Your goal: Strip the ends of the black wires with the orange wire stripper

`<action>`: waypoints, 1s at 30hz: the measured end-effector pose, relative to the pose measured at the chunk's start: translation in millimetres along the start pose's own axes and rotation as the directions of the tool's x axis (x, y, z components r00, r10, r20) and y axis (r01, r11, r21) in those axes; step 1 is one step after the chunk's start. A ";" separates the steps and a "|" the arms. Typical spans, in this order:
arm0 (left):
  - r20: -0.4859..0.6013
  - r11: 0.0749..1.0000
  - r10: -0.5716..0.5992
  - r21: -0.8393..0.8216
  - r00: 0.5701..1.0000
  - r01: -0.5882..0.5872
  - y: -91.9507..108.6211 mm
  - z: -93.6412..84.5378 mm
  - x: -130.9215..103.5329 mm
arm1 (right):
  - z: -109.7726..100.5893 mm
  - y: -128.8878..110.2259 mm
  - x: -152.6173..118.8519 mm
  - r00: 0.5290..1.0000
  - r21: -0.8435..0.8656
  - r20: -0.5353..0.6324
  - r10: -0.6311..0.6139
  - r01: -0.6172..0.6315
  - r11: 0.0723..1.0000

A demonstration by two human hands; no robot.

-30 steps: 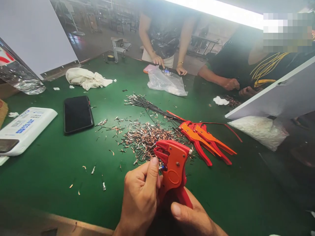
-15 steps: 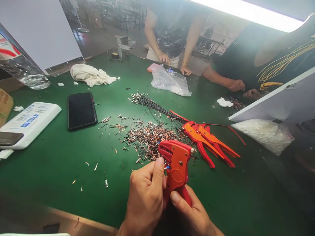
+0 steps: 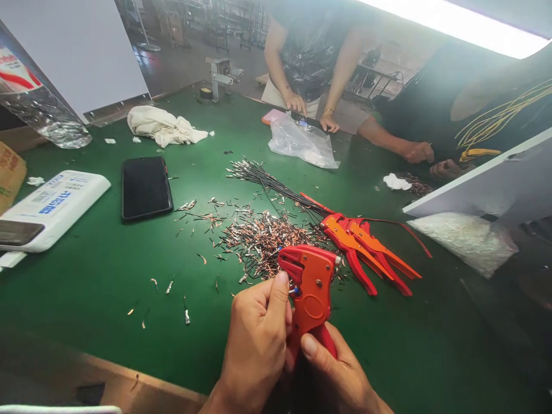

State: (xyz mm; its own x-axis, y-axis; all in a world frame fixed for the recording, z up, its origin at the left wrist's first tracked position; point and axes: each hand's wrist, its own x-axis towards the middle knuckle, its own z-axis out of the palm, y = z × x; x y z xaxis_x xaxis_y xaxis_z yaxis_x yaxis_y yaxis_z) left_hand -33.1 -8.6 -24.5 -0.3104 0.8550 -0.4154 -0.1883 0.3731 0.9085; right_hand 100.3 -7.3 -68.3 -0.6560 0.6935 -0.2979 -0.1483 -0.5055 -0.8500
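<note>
My right hand (image 3: 345, 368) is closed around the lower handles of a red and orange wire stripper (image 3: 311, 290), which stands upright with its jaws pointing left. Closed in a pinch, my left hand (image 3: 257, 336) is beside the front of the stripper, thumb tip just under the jaws. Whatever its fingers hold is hidden behind the thumb. Beyond the jaws lies a heap of short wire ends and copper scraps (image 3: 269, 236). Two more red and orange wire strippers (image 3: 362, 244) lie right of the heap, next to a bundle of black wires (image 3: 269, 183) with metal terminals.
On the green table (image 3: 86, 299) at left are a black phone (image 3: 146, 188), a white power bank (image 3: 64, 207) and a plastic bottle (image 3: 56, 115). A cloth (image 3: 166, 126) and a plastic bag (image 3: 302, 144) lie farther back. Two people work across the table; a white panel (image 3: 487, 167) stands right.
The view has shifted slightly, so the table things appear a little to the right. Both hands and the wire stripper keep nearly the same pose.
</note>
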 end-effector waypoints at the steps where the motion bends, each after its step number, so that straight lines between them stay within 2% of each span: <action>1: 0.007 1.000 -0.014 -0.013 1.000 0.014 1.0 0.1 -0.3 | -0.2 0.0 0.3 1.000 -0.014 0.000 -0.008 0.008 1.000; 6: -0.009 1.000 0.007 -0.017 1.000 -0.007 5.5 0.0 -0.7 | -0.5 -1.9 0.9 1.000 -0.079 0.010 -0.019 0.020 0.997; 11: -0.018 0.998 0.067 0.013 0.998 -0.066 6.3 -0.7 -0.7 | 2.2 -5.1 0.0 0.999 -0.059 -0.006 0.033 -0.034 0.998; 18: -0.015 0.986 0.138 0.098 0.990 -0.136 1.0 -1.7 -2.6 | 6.8 0.3 -4.0 0.986 -0.021 -0.143 0.091 -0.095 0.995; 21: -0.008 0.985 0.140 0.108 0.990 -0.138 -2.4 -2.5 -2.4 | 7.5 2.1 -4.9 0.976 -0.007 -0.186 0.117 -0.121 0.993; 30: -0.003 0.988 0.110 0.111 0.994 -0.109 -4.7 -4.8 2.1 | 5.2 1.2 -3.4 0.973 0.066 -0.157 0.170 -0.162 0.985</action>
State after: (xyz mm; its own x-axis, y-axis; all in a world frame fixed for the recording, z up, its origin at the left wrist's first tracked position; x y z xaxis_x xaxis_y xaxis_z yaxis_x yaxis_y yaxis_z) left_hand -37.3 -10.3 -29.9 -0.3316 0.8900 -0.3131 -0.0489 0.3152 0.9478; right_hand 98.5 -13.0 -66.0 -0.5470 0.6692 -0.5029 -0.0887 -0.6437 -0.7601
